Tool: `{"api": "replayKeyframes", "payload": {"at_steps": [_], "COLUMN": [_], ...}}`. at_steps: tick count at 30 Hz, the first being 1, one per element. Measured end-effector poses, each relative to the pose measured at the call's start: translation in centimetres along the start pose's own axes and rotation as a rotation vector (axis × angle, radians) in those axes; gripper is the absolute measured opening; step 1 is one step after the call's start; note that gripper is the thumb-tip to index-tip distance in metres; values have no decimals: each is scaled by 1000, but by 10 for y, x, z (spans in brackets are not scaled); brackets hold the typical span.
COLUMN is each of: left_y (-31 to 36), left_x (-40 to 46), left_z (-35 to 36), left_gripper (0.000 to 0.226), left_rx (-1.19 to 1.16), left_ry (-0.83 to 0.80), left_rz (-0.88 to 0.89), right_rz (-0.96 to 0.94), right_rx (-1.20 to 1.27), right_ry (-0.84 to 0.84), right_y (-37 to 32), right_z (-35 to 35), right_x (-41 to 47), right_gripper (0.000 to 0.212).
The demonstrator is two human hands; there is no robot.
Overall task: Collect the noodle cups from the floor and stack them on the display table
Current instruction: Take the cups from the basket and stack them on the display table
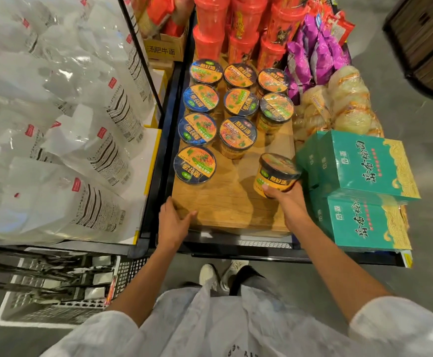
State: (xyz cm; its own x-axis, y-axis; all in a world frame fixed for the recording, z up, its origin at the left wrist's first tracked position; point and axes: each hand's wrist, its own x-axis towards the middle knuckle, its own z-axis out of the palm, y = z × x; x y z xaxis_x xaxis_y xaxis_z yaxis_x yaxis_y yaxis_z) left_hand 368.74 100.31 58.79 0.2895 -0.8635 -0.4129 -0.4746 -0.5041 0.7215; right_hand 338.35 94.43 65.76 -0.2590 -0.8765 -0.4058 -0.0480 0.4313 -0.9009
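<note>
a person's right hand (283, 195) grips a noodle cup (277, 173) low on its yellow side wall, fingers and thumb curled round the base, the cup tilted a little and held at the right side of the wooden display table (225, 202), just beside the green boxes (364, 166). the left hand (175, 222) holds nothing, fingers loosely spread, its fingertips resting near the table's front left edge. ten more cups (223, 112) already stand upright in rows on the boards, lids up. judged from its look, the cup is light and fairly stiff, a thin-walled tub under glossy shrink film that could slip in a loose grasp and dent if squeezed hard; the side wall below the rim seems the safest hold, with the foil lid left alone. whether the held cup's base touches the table cannot be told, since the hand covers it. the fingers behind the cup are hidden. any cups left on the floor lie out of view, below the white garment (236, 325) and behind the crate (50, 300) at lower left.
</note>
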Motion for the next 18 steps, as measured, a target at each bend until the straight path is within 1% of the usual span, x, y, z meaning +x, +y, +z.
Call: {"api": "replayKeyframes", "payload": {"at_steps": [1,2,3,5,6,8,10,12,13,15,16,18], "left_y": [0,1,2,2,0,-2,-2,-1,-1,0,1,1], "left_x": [1,1,2,5,6,7,6,7,7,7,8,9], "left_z": [1,2,3,4,4,5,4,4,3,4,3,3], "left_gripper": [81,85,89,91,90,87,84,84,85,85,84,83], "left_rx": [-16,-26,-29,-23,-23,-32,-44,-42,-30,-18,-20,-22], "left_ry": [-1,-4,-7,-7,-6,-7,-15,-19,-17,-15,-15,-19], "left_rz": [-10,-20,-28,-41,-48,-49,-47,-51,-56,-63,-63,-63], "right_rz": [-8,-18,-28,-35,-26,11,64,69,27,-90,-126,-152], "right_rx": [-59,-121,-184,-284,-318,-366,-398,-357,-300,-228,-224,-238], "right_ry": [28,57,81,116,134,163,153,127,113,119,134,160], "right_y": [2,5,6,8,9,10,8,3,0,-7,-10,-15], "right_z": [2,4,6,11,13,17,20,23,25,29,30,31], "right_x": [8,14,20,30,36,47,58,70,75,85,89,96], "right_gripper": [65,69,76,103,111,111,109,118,120,116,112,110]}}
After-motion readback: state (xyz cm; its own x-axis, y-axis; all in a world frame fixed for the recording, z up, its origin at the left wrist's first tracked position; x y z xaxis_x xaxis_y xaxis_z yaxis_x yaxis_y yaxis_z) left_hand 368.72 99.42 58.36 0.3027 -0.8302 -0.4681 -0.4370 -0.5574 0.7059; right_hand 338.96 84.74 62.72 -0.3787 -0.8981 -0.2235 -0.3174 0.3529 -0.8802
